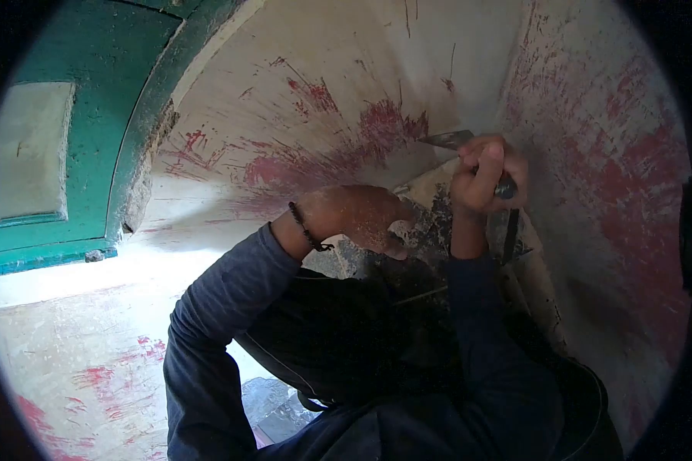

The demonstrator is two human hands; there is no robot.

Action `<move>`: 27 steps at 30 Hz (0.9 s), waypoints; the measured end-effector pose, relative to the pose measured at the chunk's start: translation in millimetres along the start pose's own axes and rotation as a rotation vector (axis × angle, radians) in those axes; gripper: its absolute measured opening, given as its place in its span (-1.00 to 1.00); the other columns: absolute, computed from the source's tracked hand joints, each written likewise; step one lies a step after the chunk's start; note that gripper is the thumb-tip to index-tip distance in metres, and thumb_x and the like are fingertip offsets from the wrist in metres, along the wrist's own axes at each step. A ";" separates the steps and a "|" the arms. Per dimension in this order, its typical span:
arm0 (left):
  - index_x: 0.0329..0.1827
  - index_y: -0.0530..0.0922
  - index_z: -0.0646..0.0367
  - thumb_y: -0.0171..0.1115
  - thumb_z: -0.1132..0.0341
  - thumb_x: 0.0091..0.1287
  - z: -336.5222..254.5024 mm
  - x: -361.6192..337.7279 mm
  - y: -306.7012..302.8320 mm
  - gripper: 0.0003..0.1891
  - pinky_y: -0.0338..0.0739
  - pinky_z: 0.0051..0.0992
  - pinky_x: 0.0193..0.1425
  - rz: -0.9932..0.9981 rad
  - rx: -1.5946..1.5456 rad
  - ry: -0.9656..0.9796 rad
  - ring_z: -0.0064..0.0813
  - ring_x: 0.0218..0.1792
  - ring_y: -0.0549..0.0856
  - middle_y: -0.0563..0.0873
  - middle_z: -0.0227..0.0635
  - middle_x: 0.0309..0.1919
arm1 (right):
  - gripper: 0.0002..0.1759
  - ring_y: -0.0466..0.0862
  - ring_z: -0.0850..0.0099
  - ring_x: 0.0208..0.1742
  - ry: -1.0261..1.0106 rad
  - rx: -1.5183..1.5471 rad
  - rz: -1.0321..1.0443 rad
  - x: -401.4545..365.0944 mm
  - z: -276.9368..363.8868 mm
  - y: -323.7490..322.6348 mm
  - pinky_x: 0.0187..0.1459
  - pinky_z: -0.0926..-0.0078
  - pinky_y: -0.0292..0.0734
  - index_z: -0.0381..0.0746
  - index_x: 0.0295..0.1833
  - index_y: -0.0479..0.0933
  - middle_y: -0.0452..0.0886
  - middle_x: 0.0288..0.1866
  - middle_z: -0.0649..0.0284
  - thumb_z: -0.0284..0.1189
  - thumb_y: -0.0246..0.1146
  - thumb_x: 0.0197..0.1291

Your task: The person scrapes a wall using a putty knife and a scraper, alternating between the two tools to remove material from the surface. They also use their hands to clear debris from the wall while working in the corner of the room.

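Observation:
My right hand [488,175] is closed around the dark handle of a small pointed trowel [444,139]. The grey metal blade points left, its tip close to the red-stained wall [300,115]. To the left, my left hand [357,219] is held out with palm down and fingers loosely bent, thumb and fingertips apart and nothing between them. A dark beaded bracelet [306,227] circles that wrist. Below the hands shows a mottled dark and grey surface [427,223], partly hidden by my arms.
A green panelled door or shutter [92,138] stands at upper left, with chipped plaster [140,192] along its frame. Another wall [623,169] with red patches rises close on the right. Clear plastic sheeting [273,407] lies low, beside my left arm.

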State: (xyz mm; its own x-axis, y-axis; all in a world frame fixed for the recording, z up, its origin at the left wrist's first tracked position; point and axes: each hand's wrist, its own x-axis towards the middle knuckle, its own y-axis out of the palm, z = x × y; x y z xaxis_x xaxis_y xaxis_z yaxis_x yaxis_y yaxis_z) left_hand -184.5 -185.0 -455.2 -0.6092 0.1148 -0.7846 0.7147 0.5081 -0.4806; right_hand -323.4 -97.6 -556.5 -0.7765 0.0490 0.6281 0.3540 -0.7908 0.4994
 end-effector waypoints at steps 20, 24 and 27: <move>0.31 0.55 0.15 0.36 -0.09 0.36 -7.8 -1.4 -3.0 -0.39 0.55 -0.08 0.25 0.001 0.000 0.001 0.06 0.16 0.68 0.71 0.05 0.08 | -0.69 0.54 0.42 -0.65 -0.029 0.064 -0.108 -6.2 -8.0 -2.7 -0.59 0.41 0.47 -0.28 -0.43 0.37 0.52 -0.65 0.11 -0.50 0.22 0.42; 0.31 0.56 0.17 0.36 -0.07 0.37 -6.7 -0.3 -0.9 -0.40 0.55 -0.08 0.24 -0.024 -0.012 0.055 0.07 0.14 0.69 0.72 0.06 0.06 | -0.64 0.54 0.42 -0.65 0.034 0.048 -0.133 -11.8 -4.1 4.2 -0.58 0.42 0.46 -0.28 -0.50 0.37 0.53 -0.65 0.11 -0.50 0.22 0.42; 0.31 0.56 0.17 0.36 -0.07 0.37 -7.4 -0.9 -0.6 -0.40 0.55 -0.07 0.24 -0.030 0.010 0.036 0.07 0.14 0.69 0.72 0.06 0.06 | -0.57 0.54 0.43 -0.66 -0.009 0.111 -0.167 -6.3 -1.0 3.4 -0.59 0.43 0.46 -0.26 -0.59 0.34 0.53 -0.64 0.13 -0.51 0.23 0.39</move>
State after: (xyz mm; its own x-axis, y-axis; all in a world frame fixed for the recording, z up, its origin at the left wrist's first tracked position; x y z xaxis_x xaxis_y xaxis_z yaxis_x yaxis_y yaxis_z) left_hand -186.9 -179.1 -451.3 -0.6423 0.1304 -0.7553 0.6991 0.5035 -0.5076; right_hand -317.8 -101.2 -559.4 -0.8246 0.1798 0.5364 0.2764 -0.6993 0.6592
